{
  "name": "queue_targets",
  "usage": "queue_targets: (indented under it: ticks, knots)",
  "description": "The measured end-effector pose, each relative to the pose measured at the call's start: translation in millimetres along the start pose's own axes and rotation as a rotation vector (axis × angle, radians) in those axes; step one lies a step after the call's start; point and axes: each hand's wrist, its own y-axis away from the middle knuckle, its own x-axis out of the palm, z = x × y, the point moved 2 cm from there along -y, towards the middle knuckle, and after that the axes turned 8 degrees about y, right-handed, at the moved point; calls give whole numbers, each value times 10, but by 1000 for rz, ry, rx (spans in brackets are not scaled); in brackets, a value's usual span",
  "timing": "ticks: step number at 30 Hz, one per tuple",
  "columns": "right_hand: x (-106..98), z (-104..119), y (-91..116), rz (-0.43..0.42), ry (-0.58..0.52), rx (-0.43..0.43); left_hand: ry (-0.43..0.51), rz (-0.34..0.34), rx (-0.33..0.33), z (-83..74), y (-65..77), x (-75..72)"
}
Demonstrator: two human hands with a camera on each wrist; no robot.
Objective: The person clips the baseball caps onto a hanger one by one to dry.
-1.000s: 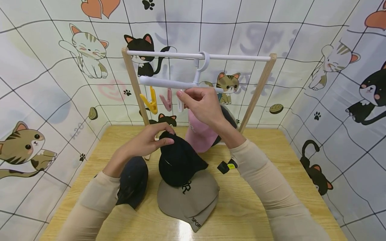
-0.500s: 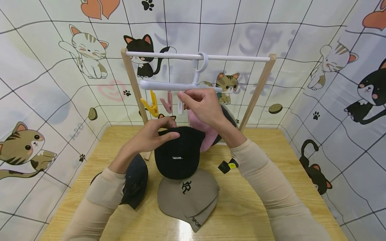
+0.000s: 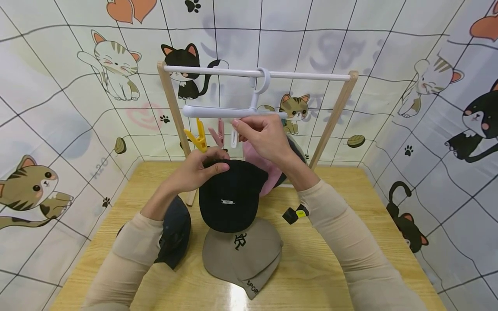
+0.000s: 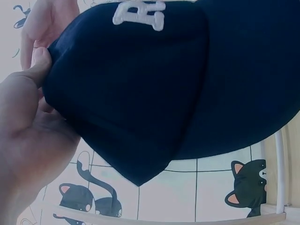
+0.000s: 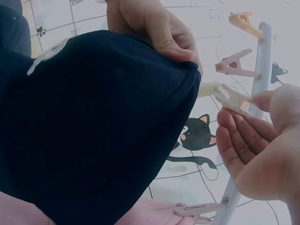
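My left hand (image 3: 198, 170) pinches a black baseball cap (image 3: 231, 203) between thumb and fingers at its edge. Its brim hangs downward, and a raised white letter (image 4: 140, 16) shows on the front in the left wrist view. Up at the white hanger (image 3: 218, 112), my right hand (image 3: 266, 138) pinches a white clothespin (image 5: 232, 99) between thumb and fingers. To the left of that clothespin, a pink clothespin (image 3: 218, 133) and a yellow clothespin (image 3: 198, 137) hang from the hanger. A pink cap (image 5: 150, 211) hangs behind, from another clothespin (image 5: 199, 209), partly covered by my right hand.
The hanger hooks over the white rail (image 3: 218, 70) of a wooden-legged rack (image 3: 332, 121). On the wooden table (image 3: 330, 268) lie a taupe cap (image 3: 241, 255), a dark navy cap (image 3: 176, 233) beside my left forearm, and a small black item with a yellow-green patch (image 3: 289, 215).
My left hand has turned the black cap so its front faces the head camera, and raised it slightly toward the clothespins. My right hand stays at the white clothespin; the hanger has swung a little.
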Motion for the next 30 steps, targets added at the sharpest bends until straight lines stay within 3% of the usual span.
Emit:
queue_targets:
  ticks: [8, 15, 30]
  knots:
    - [-16, -20, -1, -6, -48, 27, 66, -27, 7, -30, -35, -19]
    - [-13, -38, 19, 1, -109, 54, 86, -63, -43, 32, -60, -24]
    - [-39, -77, 25, 6, -122, 15, 149, -116, -73, 37, -105, -15]
